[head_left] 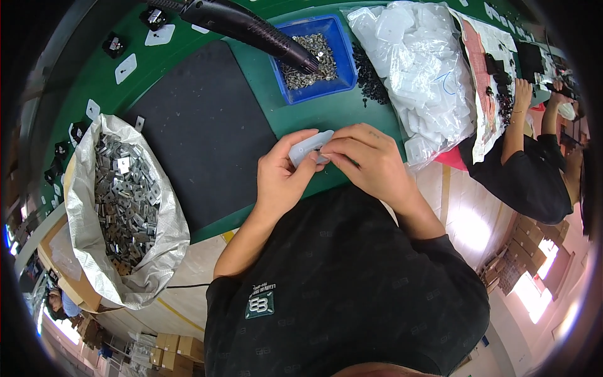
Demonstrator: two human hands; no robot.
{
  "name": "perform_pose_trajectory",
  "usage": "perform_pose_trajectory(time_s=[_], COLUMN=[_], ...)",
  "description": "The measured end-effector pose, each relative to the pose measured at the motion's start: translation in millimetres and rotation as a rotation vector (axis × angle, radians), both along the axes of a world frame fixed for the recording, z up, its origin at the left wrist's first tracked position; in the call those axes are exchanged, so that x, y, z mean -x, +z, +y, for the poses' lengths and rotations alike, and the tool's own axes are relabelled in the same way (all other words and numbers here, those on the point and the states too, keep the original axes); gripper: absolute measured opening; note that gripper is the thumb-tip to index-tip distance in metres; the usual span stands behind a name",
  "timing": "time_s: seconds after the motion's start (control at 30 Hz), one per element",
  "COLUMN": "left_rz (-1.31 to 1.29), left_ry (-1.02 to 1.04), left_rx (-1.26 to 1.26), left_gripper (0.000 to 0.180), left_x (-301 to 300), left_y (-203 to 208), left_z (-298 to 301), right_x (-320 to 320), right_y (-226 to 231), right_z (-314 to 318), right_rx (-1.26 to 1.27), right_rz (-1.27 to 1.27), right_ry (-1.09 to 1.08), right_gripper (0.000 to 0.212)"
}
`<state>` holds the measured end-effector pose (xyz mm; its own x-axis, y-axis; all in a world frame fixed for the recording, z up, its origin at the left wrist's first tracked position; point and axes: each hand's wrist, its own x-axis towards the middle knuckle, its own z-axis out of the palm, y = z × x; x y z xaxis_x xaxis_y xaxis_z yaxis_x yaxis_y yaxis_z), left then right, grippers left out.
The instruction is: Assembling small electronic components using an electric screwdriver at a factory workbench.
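Clock centred on the hands. Pale plastic piece point(304, 147) held at centre, tilted, just off the wearer's chest, over the near edge of the green table point(308, 116). Left hand point(282, 173) half curled, thumb and fingers clasping the piece from its left; seems the steadying grip. Right hand point(367, 160) closed in a pinch at the piece's right end, probably for fine work; any small part between the fingertips is hidden.

Black mat point(195, 138) at 9 to 10, perhaps to protect surfaces. At 12, blue bin point(317, 95) of small metal fasteners point(325, 53); black powered driver point(251, 28) reaches in from 11, tip over them, presumably kept within reach. Loose black parts point(372, 85) at 1, beside the bin. Clear bag point(427, 75) of pale plates at 2, likely right-hand stock.

White sack point(81, 213), 8 to 9, mouth rolled wide, apparently for easy picking of metal pieces point(129, 201).

Farther, 3 o'clock: co-worker in black point(524, 173).
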<state>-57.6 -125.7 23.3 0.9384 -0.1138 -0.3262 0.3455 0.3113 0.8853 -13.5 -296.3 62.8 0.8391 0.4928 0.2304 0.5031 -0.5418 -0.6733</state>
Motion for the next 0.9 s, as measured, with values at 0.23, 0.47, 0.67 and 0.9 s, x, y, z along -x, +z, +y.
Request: perform_pose_trajectory(time_s=[0.23,0.47,0.67,0.9], left_rz=[-0.042,-0.026,-0.014,-0.025], left_ry=[0.013,0.043,0.014,0.016], left_rx=[-0.034,-0.014,-0.033,-0.043], left_gripper=[0.029,0.027,0.027,0.026], left_x=[3.0,2.2,0.4,1.7], left_y=[-0.6,0.9,4.0,4.2], left_z=[-0.5,-0.7,0.7,-0.6], right_x=[1.0,0.5,-0.2,-1.3], right_y=[7.7,3.3,4.3,4.3], right_z=[2.2,-0.1,-2.0,-3.2], right_rx=[0.02,-0.033,-0.078,-0.083], right_rz=[0.156,0.146,0.132,0.121], right_ry=[-0.064,-0.035,0.016,0.039], right_gripper=[0.012,0.012,0.011,0.011])
